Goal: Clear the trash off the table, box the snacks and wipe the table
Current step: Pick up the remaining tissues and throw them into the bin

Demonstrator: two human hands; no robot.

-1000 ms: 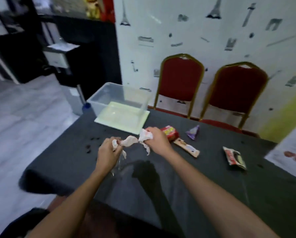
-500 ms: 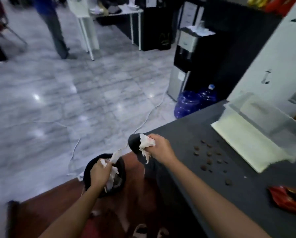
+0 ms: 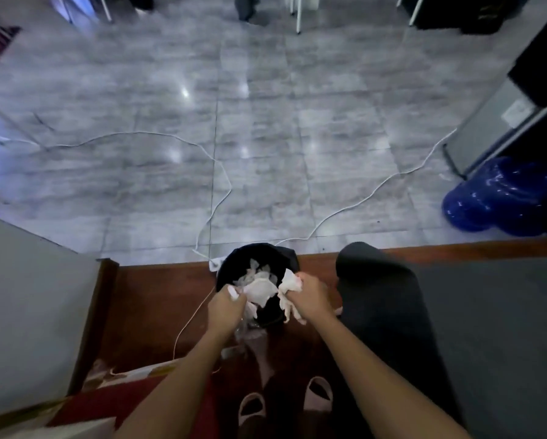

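A black trash bin (image 3: 231,264) stands on the red-brown floor just left of the table's corner, with white tissue lying inside it. My left hand (image 3: 226,307) hovers over the bin's near rim and pinches a crumpled white tissue (image 3: 258,291) and a bit of clear plastic. My right hand (image 3: 310,296) is beside it over the bin's right rim, gripping another crumpled white tissue (image 3: 289,285) that hangs down from my fist. The dark grey table (image 3: 456,327) fills the right side; no snacks show in this view.
White cables (image 3: 215,198) trail across the grey tiled floor beyond the bin. Blue water jugs (image 3: 500,198) and a dispenser (image 3: 500,122) stand at the right. A pale wall panel (image 3: 28,296) closes the left. My feet in slippers (image 3: 284,403) stand below the bin.
My view swung from the table down to the bin. Both hands carried the tissues leftward off the table and now hold them over the bin.
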